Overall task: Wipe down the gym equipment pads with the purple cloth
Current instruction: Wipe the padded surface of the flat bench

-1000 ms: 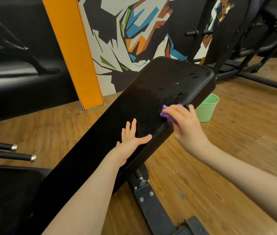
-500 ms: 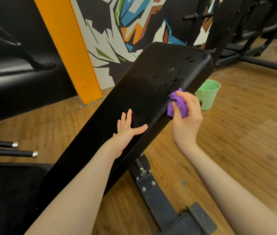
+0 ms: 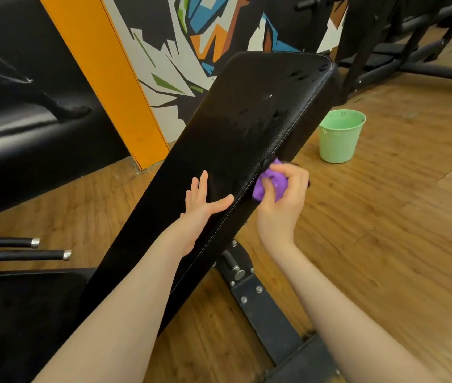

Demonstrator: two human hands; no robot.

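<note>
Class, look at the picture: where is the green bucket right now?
In the head view the green bucket stands on the wooden floor at the right, just beyond the bench pad's right edge and above the right hand.

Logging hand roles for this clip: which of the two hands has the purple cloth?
The right hand grips the bunched purple cloth against the side edge of the inclined black pad. The left hand lies flat on the pad's face, holding nothing.

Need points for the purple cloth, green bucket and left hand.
purple cloth (image 3: 273,183): head view, bunched middle showing between the fingers.
green bucket (image 3: 336,142): head view, outer wall.
left hand (image 3: 201,207): head view, back of the hand.
</note>
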